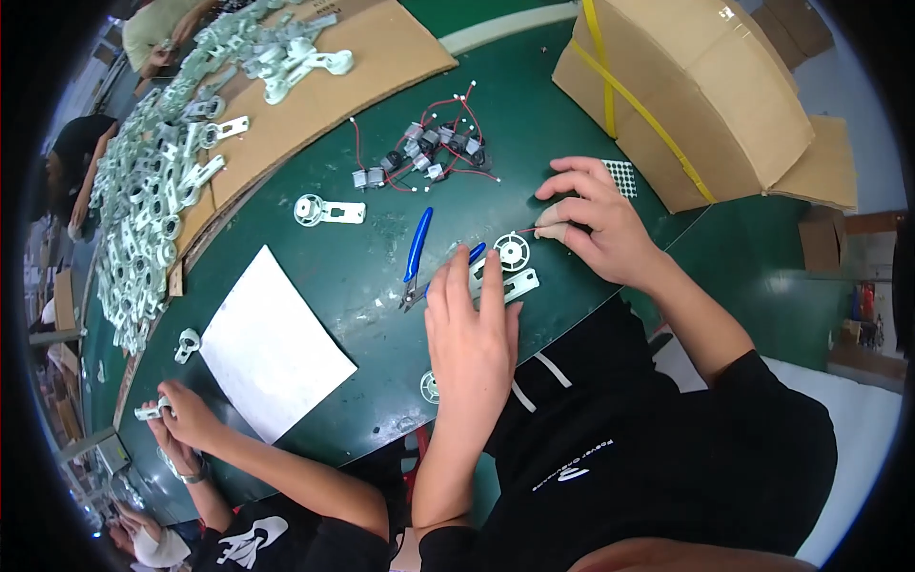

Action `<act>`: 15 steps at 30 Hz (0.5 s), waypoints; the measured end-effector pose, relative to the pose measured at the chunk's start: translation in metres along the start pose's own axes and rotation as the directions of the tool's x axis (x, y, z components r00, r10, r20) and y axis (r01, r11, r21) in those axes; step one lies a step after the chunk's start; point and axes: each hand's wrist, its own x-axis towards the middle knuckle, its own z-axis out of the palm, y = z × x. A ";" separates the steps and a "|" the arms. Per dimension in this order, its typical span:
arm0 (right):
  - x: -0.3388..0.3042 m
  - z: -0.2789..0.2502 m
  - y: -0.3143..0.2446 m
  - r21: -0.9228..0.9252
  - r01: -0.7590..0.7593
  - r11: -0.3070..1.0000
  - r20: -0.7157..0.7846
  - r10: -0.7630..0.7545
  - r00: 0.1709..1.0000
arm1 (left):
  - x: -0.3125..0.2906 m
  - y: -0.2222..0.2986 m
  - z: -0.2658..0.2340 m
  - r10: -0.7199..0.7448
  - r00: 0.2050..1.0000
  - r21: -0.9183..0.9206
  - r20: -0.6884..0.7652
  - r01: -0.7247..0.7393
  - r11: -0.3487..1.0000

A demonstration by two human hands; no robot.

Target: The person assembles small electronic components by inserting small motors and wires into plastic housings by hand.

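Observation:
My left hand [469, 329] has its fingers stretched out and slightly apart, the tips resting on or just over a pale plastic housing [519, 284] with a round spoked end [512, 252]. Its fingers partly cover this part. From the round end a thin red wire [527, 230] runs to my right hand [596, 219], whose thumb and index finger pinch it. The other fingers of that hand are curled loosely. Beside my left hand lie blue-handled cutters [416, 250], jaws toward me, one handle partly behind my fingers. Another round spoked part [430, 387] shows left of my left wrist.
Small motors [419, 153] with red wires lie in a heap farther off. A similar housing [334, 211] and a white sheet [276, 348] lie left. Pale parts cover cardboard [381, 48]. A strapped carton [686, 95] stands right, beside a white grid piece [621, 178]. A co-worker's hands [186, 419] hold a part.

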 end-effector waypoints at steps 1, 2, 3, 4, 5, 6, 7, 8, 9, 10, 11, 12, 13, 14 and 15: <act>0.001 -0.001 -0.003 0.010 0.001 1.000 0.020 -0.002 1.000 | 0.001 -0.004 -0.001 -0.003 1.000 -0.029 -0.017 0.002 1.000; 0.002 -0.004 -0.003 0.013 -0.013 1.000 0.030 0.012 0.999 | 0.002 -0.005 -0.002 -0.026 0.999 -0.043 -0.026 0.025 0.999; 0.003 -0.007 -0.003 0.011 0.009 1.000 0.023 -0.010 1.000 | 0.004 -0.004 -0.007 -0.032 0.999 -0.038 -0.028 0.031 0.999; 0.005 -0.010 -0.004 0.008 0.033 0.999 0.017 -0.033 0.999 | 0.005 -0.003 -0.011 -0.038 0.999 -0.033 -0.032 0.037 0.999; 0.006 -0.013 -0.005 0.013 0.026 1.000 0.029 -0.027 0.999 | 0.004 -0.004 -0.012 -0.048 0.997 -0.017 -0.053 0.047 0.999; 0.008 -0.017 -0.007 -0.003 0.069 0.998 0.046 -0.069 0.997 | 0.004 -0.006 -0.014 -0.052 0.997 -0.015 -0.066 0.051 0.999; 0.011 -0.021 -0.009 -0.019 0.114 0.993 0.063 -0.113 0.992 | 0.005 -0.007 -0.014 -0.055 0.995 -0.013 -0.079 0.055 0.998; 0.013 -0.023 -0.011 -0.031 0.161 0.986 0.080 -0.158 0.984 | 0.005 -0.008 -0.013 -0.062 0.992 -0.027 -0.106 0.060 0.998; 0.016 -0.024 -0.013 -0.026 0.161 0.987 0.090 -0.158 0.983 | 0.003 -0.011 -0.011 -0.068 0.990 -0.018 -0.120 0.067 0.998; 0.022 -0.022 -0.016 -0.028 0.215 0.976 0.115 -0.211 0.971 | 0.001 -0.012 -0.009 -0.073 0.988 -0.010 -0.135 0.073 0.997; 0.026 -0.021 -0.019 -0.034 0.264 0.964 0.140 -0.257 0.956 | 0.002 -0.012 -0.005 -0.085 0.983 -0.027 -0.161 0.082 0.996; 0.031 -0.019 -0.023 -0.049 0.283 0.958 0.176 -0.271 0.947 | 0.000 -0.012 -0.002 -0.097 0.980 -0.047 -0.176 0.090 0.995; 0.034 -0.016 -0.026 -0.047 0.283 0.958 0.184 -0.270 0.945 | -0.002 -0.012 0.001 -0.109 0.975 -0.067 -0.192 0.098 0.993; 0.038 -0.014 -0.028 -0.075 0.318 0.945 0.203 -0.298 0.933 | 0.000 -0.010 0.003 -0.120 0.967 -0.076 -0.223 0.105 0.992; 0.042 -0.012 -0.030 -0.102 0.355 0.929 0.222 -0.326 0.919 | 0.000 -0.009 0.004 -0.130 0.965 -0.077 -0.228 0.115 0.990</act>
